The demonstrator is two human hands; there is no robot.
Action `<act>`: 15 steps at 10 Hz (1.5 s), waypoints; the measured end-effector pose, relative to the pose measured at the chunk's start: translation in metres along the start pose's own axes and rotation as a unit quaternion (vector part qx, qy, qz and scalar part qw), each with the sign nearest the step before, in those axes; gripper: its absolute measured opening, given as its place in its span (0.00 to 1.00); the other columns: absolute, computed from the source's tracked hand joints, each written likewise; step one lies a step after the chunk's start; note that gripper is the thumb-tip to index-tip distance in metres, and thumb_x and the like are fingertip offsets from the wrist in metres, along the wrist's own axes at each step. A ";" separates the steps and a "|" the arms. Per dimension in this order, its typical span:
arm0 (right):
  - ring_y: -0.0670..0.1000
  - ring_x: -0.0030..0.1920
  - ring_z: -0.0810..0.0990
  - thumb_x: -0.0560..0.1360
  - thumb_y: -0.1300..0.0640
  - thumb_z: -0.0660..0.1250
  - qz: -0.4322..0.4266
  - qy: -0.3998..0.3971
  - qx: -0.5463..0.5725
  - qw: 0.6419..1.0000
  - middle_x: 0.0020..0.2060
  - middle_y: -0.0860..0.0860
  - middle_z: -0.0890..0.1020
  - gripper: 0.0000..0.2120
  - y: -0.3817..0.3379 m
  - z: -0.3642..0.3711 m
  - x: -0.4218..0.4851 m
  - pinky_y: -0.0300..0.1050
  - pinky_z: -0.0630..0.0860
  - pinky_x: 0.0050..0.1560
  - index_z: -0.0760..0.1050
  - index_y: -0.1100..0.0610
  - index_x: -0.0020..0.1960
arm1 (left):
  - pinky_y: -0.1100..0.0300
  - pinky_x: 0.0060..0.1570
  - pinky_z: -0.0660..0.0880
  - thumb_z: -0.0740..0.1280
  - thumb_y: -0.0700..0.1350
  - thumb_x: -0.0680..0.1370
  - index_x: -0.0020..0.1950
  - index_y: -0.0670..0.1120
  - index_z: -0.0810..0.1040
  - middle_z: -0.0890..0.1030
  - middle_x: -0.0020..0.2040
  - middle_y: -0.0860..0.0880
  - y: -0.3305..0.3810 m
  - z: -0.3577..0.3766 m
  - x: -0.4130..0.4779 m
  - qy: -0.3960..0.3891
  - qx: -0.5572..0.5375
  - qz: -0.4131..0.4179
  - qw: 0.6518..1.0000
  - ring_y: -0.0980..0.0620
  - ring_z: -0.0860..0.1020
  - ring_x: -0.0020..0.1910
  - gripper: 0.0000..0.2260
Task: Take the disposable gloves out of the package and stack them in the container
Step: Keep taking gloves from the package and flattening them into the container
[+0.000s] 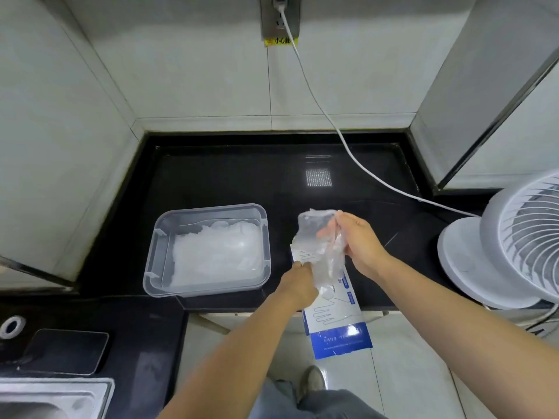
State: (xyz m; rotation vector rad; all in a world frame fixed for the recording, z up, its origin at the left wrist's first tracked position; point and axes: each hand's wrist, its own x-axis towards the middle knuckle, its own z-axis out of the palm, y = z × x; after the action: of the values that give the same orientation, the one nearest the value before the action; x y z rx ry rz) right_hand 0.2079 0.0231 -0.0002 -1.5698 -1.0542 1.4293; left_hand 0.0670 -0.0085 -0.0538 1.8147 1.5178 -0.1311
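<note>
Head view, package [335, 323] lengthwise near-to-far, blue end nearest

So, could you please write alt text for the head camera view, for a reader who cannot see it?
A person's right hand pinches a bunch of clear gloves at the mouth of a blue-and-white package that the left hand grips over a black counter. To its left a clear container holds a pile of gloves.

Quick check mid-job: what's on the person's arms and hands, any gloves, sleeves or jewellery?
Nothing worn that shows. The left hand and right hand are ungloved, and both forearms are bare to the frame edge. No sleeves, watch, bands or rings are visible.
</note>
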 end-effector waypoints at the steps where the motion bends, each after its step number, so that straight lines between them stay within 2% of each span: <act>1: 0.52 0.42 0.83 0.84 0.51 0.55 0.005 -0.007 0.007 1.000 0.42 0.54 0.86 0.18 -0.008 0.004 -0.001 0.45 0.80 0.45 0.79 0.58 0.46 | 0.55 0.49 0.76 0.63 0.37 0.79 0.65 0.39 0.74 0.79 0.58 0.40 0.000 -0.017 0.003 0.039 -0.165 -0.040 0.985 0.42 0.79 0.54 0.14; 2: 0.52 0.42 0.84 0.84 0.50 0.54 0.003 -0.007 0.012 1.000 0.44 0.57 0.85 0.19 -0.010 0.008 -0.001 0.43 0.80 0.41 0.79 0.61 0.52 | 0.56 0.45 0.81 0.59 0.36 0.81 0.59 0.35 0.77 0.81 0.44 0.41 0.006 -0.051 0.001 0.103 -0.427 -0.087 0.894 0.48 0.80 0.37 0.11; 3: 0.52 0.45 0.83 0.82 0.51 0.56 0.001 0.010 0.013 1.000 0.45 0.57 0.84 0.18 -0.013 0.016 0.001 0.43 0.78 0.43 0.80 0.62 0.53 | 0.55 0.48 0.81 0.54 0.49 0.83 0.55 0.39 0.78 0.82 0.44 0.40 0.004 -0.083 -0.012 0.137 -0.611 -0.087 0.775 0.46 0.82 0.39 0.18; 4: 0.50 0.45 0.82 0.82 0.53 0.56 -0.007 -0.021 -0.002 1.000 0.45 0.56 0.84 0.18 -0.016 0.028 0.003 0.43 0.76 0.46 0.82 0.61 0.49 | 0.51 0.54 0.79 0.58 0.68 0.77 0.53 0.47 0.80 0.84 0.52 0.43 -0.010 -0.102 -0.023 0.084 -0.650 -0.099 0.749 0.45 0.83 0.50 0.26; 5: 0.47 0.40 0.79 0.83 0.53 0.57 -0.005 -0.073 -0.027 0.997 0.40 0.55 0.82 0.19 -0.020 0.048 0.002 0.41 0.74 0.46 0.80 0.65 0.49 | 0.57 0.50 0.80 0.69 0.64 0.72 0.56 0.49 0.79 0.83 0.53 0.48 -0.021 -0.111 -0.030 0.065 -0.536 -0.128 0.832 0.50 0.82 0.50 0.22; 6: 0.49 0.41 0.77 0.83 0.50 0.58 0.006 -0.136 -0.074 0.988 0.39 0.56 0.80 0.21 -0.019 0.069 0.002 0.46 0.73 0.50 0.79 0.66 0.48 | 0.59 0.44 0.77 0.70 0.47 0.77 0.48 0.45 0.76 0.80 0.46 0.47 -0.036 -0.112 -0.030 0.070 -0.475 -0.124 0.868 0.51 0.79 0.43 0.07; 7: 0.53 0.41 0.80 0.83 0.47 0.58 0.032 -0.147 -0.056 0.987 0.38 0.59 0.83 0.24 -0.016 0.080 0.003 0.45 0.78 0.48 0.80 0.68 0.49 | 0.64 0.33 0.70 0.65 0.45 0.79 0.41 0.47 0.73 0.74 0.37 0.48 -0.047 -0.112 -0.030 0.167 -0.450 -0.174 0.859 0.53 0.72 0.34 0.07; 8: 0.53 0.38 0.81 0.82 0.41 0.55 0.069 -0.126 -0.038 0.989 0.36 0.55 0.83 0.26 -0.023 0.088 0.000 0.43 0.78 0.44 0.80 0.61 0.47 | 0.63 0.34 0.70 0.60 0.46 0.81 0.40 0.47 0.73 0.74 0.39 0.47 -0.073 -0.112 -0.031 0.232 -0.402 -0.168 0.870 0.54 0.71 0.34 0.10; 9: 0.49 0.54 0.83 0.79 0.33 0.54 0.085 -0.171 -0.011 0.982 0.53 0.51 0.84 0.28 -0.028 0.090 0.001 0.47 0.74 0.60 0.76 0.52 0.62 | 0.62 0.38 0.74 0.59 0.47 0.82 0.49 0.46 0.74 0.76 0.44 0.46 -0.095 -0.114 -0.034 0.241 -0.362 -0.162 0.886 0.53 0.73 0.37 0.07; 10: 0.50 0.58 0.82 0.74 0.43 0.70 0.064 -0.234 -0.059 0.968 0.60 0.51 0.80 0.28 -0.028 0.101 0.006 0.47 0.75 0.62 0.67 0.49 0.70 | 0.63 0.34 0.74 0.57 0.49 0.83 0.52 0.47 0.74 0.77 0.43 0.47 -0.112 -0.115 -0.039 0.243 -0.339 -0.180 0.891 0.52 0.75 0.38 0.09; 11: 0.53 0.46 0.85 0.70 0.62 0.76 0.057 -0.203 -0.117 0.971 0.47 0.59 0.84 0.28 -0.026 0.116 0.018 0.49 0.79 0.56 0.71 0.58 0.67 | 0.64 0.31 0.72 0.60 0.51 0.82 0.56 0.43 0.76 0.77 0.38 0.48 -0.127 -0.115 -0.044 0.236 -0.347 -0.165 0.892 0.52 0.76 0.33 0.13; 12: 0.50 0.38 0.81 0.73 0.66 0.72 0.042 -0.173 -0.148 0.973 0.36 0.58 0.82 0.20 -0.029 0.131 0.021 0.45 0.77 0.48 0.74 0.63 0.63 | 0.64 0.41 0.76 0.65 0.56 0.78 0.60 0.50 0.72 0.77 0.46 0.52 -0.137 -0.120 -0.048 0.196 -0.315 -0.168 0.913 0.51 0.80 0.42 0.15; 13: 0.51 0.36 0.79 0.73 0.65 0.72 0.054 -0.204 -0.200 0.957 0.33 0.56 0.81 0.13 -0.034 0.145 0.019 0.42 0.76 0.44 0.77 0.67 0.57 | 0.58 0.47 0.78 0.63 0.53 0.80 0.50 0.48 0.75 0.78 0.40 0.49 -0.146 -0.123 -0.044 0.212 -0.319 -0.173 0.907 0.52 0.79 0.40 0.09; 14: 0.52 0.35 0.79 0.73 0.66 0.71 0.072 -0.190 -0.205 0.958 0.36 0.57 0.81 0.15 -0.039 0.152 0.020 0.40 0.76 0.39 0.75 0.59 0.58 | 0.64 0.36 0.73 0.57 0.47 0.83 0.45 0.44 0.75 0.75 0.35 0.46 -0.158 -0.127 -0.044 0.249 -0.267 -0.188 0.912 0.53 0.73 0.33 0.12; 15: 0.52 0.34 0.78 0.73 0.68 0.69 0.055 -0.083 -0.139 0.985 0.45 0.60 0.81 0.17 -0.039 0.154 0.032 0.41 0.77 0.36 0.74 0.60 0.61 | 0.61 0.38 0.73 0.56 0.45 0.83 0.49 0.43 0.74 0.75 0.38 0.48 -0.171 -0.126 -0.044 0.293 -0.165 -0.132 0.932 0.51 0.74 0.37 0.10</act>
State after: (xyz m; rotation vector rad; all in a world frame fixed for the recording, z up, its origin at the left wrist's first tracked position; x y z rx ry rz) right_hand 0.0528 0.0671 0.0094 -1.7498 -1.3301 1.5609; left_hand -0.1432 0.0326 -0.0222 1.4319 2.0447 0.5571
